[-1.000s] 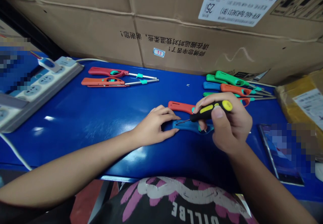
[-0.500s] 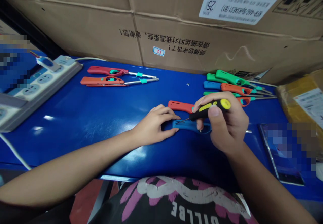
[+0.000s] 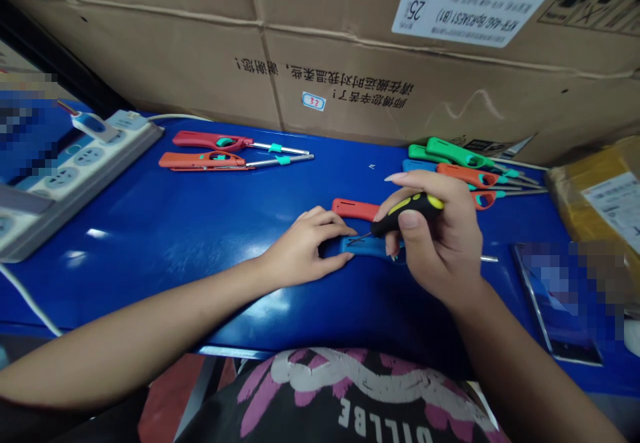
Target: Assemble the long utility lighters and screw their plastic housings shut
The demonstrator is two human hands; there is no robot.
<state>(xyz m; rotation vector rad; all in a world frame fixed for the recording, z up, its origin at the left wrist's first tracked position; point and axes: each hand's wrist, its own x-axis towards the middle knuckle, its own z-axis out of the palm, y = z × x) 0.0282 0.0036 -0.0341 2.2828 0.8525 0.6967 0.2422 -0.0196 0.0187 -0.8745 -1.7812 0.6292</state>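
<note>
A blue long-nosed lighter point(image 3: 364, 246) lies flat on the blue table point(image 3: 175, 230), its metal tip showing past my right wrist. My left hand point(image 3: 305, 246) pinches the lighter's handle end between thumb and fingers. My right hand point(image 3: 435, 236) is closed round a black and yellow screwdriver point(image 3: 410, 210), whose thin blade points left and down onto the lighter's handle. A red lighter point(image 3: 356, 209) lies just behind, partly hidden by my fingers.
Two red lighters point(image 3: 210, 151) lie at the back left. A pile of green, orange and blue lighters point(image 3: 460, 163) sits at the back right. A power strip point(image 3: 75, 163) is at the left, cardboard boxes point(image 3: 350, 50) along the back, a yellow parcel point(image 3: 600, 190) at the right.
My right hand has shifted slightly left and up with the screwdriver, its handle turned a little. The left hand and the blue lighter have stayed put.
</note>
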